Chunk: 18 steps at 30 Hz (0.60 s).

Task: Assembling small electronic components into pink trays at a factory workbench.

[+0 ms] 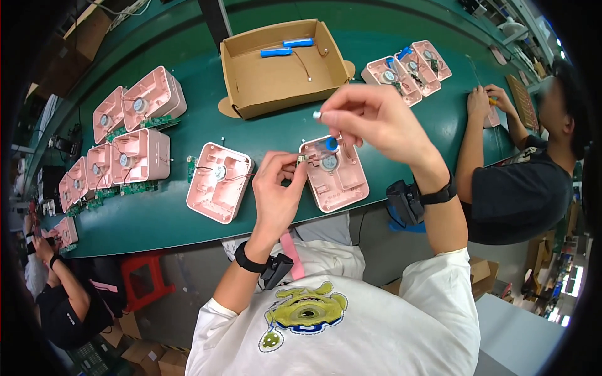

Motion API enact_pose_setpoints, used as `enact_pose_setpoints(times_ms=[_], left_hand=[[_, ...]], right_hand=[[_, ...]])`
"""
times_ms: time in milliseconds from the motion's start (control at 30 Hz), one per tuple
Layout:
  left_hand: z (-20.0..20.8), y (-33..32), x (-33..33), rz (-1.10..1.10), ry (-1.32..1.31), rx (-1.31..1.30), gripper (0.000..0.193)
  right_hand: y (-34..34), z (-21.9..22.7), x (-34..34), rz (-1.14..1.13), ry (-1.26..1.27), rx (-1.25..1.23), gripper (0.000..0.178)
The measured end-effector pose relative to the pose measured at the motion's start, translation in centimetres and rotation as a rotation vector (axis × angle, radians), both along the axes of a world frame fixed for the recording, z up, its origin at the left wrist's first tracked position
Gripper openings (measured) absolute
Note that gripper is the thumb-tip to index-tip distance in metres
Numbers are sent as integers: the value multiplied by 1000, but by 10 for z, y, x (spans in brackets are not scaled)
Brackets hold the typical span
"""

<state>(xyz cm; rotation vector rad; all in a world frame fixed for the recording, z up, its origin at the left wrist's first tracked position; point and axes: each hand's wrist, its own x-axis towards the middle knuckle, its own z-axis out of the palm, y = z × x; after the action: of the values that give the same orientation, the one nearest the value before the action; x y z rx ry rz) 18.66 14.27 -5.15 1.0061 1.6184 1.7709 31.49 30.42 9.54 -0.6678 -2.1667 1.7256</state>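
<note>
My left hand [278, 192] is closed, thumb and finger pinching a small circuit board [301, 159] at the left edge of a pink plastic housing [340, 198]. Inside that housing sit a round speaker [329, 163] and thin wires. A blue cylindrical battery [331, 144] shows at its far end, partly blurred. Raised above the far end, my right hand [376, 119] pinches a small white wire connector [317, 115] between thumb and forefinger. Its wire is mostly hidden by the hand. Left of my left hand lies another open pink housing [216, 199] with a speaker and a green board at its side.
A cardboard box [248, 94] holding two blue batteries [276, 52] with wires stands beyond my hands. Several pink housings [150, 153] with green boards line the left; more [417, 78] stand far right. Co-workers sit right [520, 182] and left [69, 294]. A red stool [145, 282] is below the bench.
</note>
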Motion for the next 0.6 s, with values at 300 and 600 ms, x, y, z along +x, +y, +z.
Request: enact_pose_setpoints(times_ms=[300, 600], left_hand=[[2, 1, 9, 58, 95, 20, 15], [-3, 1, 10, 100, 213, 69, 15]], right_hand=[[-36, -54, -3, -3, -214, 710, 14], [-43, -63, -6, -55, -235, 635, 13]])
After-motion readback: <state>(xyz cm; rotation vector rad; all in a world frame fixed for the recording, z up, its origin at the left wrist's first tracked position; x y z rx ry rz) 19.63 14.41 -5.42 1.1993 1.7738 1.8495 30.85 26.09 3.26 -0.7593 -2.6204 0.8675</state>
